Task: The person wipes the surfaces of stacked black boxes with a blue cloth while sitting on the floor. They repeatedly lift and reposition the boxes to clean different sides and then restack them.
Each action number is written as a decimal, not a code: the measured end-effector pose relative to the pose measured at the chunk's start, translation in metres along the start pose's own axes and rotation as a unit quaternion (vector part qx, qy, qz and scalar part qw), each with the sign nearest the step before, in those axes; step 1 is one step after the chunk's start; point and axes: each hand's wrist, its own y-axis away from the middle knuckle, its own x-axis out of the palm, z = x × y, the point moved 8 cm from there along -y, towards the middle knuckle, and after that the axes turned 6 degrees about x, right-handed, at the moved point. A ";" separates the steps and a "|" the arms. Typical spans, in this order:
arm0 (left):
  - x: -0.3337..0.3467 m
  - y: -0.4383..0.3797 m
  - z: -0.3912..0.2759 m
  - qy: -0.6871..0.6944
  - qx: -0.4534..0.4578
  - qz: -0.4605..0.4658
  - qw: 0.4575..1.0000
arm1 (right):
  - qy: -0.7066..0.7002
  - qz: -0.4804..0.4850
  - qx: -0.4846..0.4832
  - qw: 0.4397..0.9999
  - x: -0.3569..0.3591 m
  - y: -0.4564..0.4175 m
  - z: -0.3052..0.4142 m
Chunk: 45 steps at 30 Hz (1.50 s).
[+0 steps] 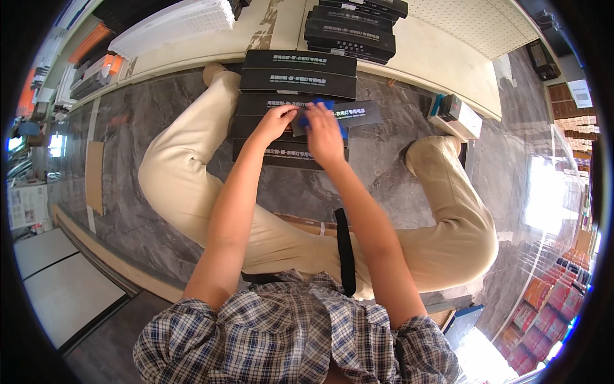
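On the floor before me lies a row of long black cardboard boxes [298, 83] with printed writing. A narrow black printed box [367, 113] lies crosswise over them, its right end sticking out past the row. My left hand [278, 124] pinches its left end between thumb and fingers. My right hand [325, 134] presses a blue cloth [326, 104] onto the top of that box. The cloth is bunched under my fingers, and part of it shows beside the palm. My hands cover the middle of the box.
More black boxes [350, 36] are stacked on a low cream shelf [436, 57] ahead. White long cartons [172, 29] stand at its left. A small white-and-black box [458, 116] sits near my right foot. Cardboard [94, 177] lies on the floor at left. My bent legs flank the boxes.
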 end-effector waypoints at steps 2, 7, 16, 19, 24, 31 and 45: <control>0.000 0.004 0.006 0.118 0.008 0.006 0.993 | -0.045 0.042 -0.010 0.998 0.014 0.002 0.025; 0.011 0.011 -0.008 0.073 0.033 0.093 0.992 | -0.002 0.042 -0.008 0.999 0.016 0.002 0.007; 0.012 0.009 -0.023 -0.089 0.028 0.050 0.994 | 0.082 -0.099 0.218 0.967 -0.050 0.005 -0.130; 0.008 0.010 -0.018 -0.157 0.036 0.035 0.986 | 0.083 -0.115 0.239 0.961 -0.051 0.006 -0.135; 0.009 0.014 -0.022 -0.282 0.066 0.007 0.957 | 0.095 -0.114 0.238 0.960 -0.052 0.006 -0.121; 0.012 0.013 -0.022 -0.333 0.072 0.010 0.940 | 0.098 -0.103 0.183 0.973 -0.042 0.009 -0.092; 0.029 0.011 -0.050 -0.447 0.137 -0.027 0.884 | 0.056 -0.042 0.168 0.983 -0.034 0.018 -0.082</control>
